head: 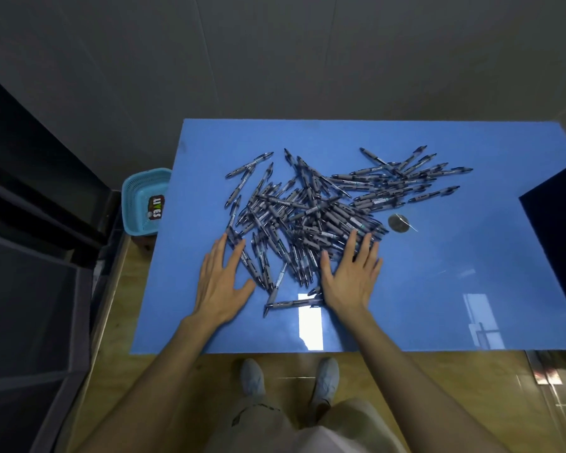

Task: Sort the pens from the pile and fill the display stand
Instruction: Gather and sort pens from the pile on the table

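Observation:
A big loose pile of grey-and-dark pens (311, 210) lies across the middle of the blue table (438, 289). My left hand (221, 282) lies flat with straight fingers at the pile's near left edge, its fingertips touching a few pens. My right hand (352, 273) rests flat, fingers spread, on the near right part of the pile. Neither hand holds a pen. One pen (291, 304) lies alone crosswise between the hands, near the table's front. A dark box-like object (556, 230) at the right edge may be the display stand; I cannot tell.
A small round metallic object (398, 222) sits just right of the pile. A light blue plastic basket (146, 201) stands on the floor left of the table. Dark shelving fills the left side. My feet stand at the table's front edge.

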Demonstrator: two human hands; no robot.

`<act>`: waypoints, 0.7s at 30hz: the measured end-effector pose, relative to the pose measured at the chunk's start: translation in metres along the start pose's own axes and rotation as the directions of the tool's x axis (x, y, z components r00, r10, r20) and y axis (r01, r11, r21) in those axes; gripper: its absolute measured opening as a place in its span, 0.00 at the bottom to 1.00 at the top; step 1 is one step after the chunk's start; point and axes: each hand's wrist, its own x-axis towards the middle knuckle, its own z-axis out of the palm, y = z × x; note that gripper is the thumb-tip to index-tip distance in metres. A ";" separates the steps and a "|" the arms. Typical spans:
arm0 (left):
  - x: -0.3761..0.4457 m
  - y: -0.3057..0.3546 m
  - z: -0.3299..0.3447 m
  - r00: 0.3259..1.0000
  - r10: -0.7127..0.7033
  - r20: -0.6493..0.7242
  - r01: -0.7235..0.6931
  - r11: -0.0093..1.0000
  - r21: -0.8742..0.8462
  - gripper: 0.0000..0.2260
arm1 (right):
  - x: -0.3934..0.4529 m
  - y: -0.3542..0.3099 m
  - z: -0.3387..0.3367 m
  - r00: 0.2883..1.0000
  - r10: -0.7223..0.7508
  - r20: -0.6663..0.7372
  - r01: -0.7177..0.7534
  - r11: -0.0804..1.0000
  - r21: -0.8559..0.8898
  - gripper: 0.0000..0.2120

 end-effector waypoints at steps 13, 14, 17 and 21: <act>-0.008 0.029 0.021 0.998 -0.022 0.058 0.018 0.998 0.065 0.52 | 0.010 -0.010 0.001 0.999 0.038 -0.022 -0.037 0.998 0.054 0.37; -0.006 0.028 0.020 0.998 -0.026 0.060 0.022 0.998 0.063 0.51 | 0.017 -0.005 -0.004 0.999 0.032 -0.039 -0.030 0.998 0.056 0.37; 0.001 0.025 0.011 0.996 -0.037 0.082 0.033 0.998 0.058 0.50 | 0.043 0.008 -0.017 0.999 -0.008 -0.051 0.010 0.999 0.035 0.36; 0.012 0.021 0.000 0.995 -0.060 0.084 0.053 0.995 0.083 0.48 | 0.078 0.017 -0.029 0.993 -0.120 0.025 0.120 0.993 -0.020 0.33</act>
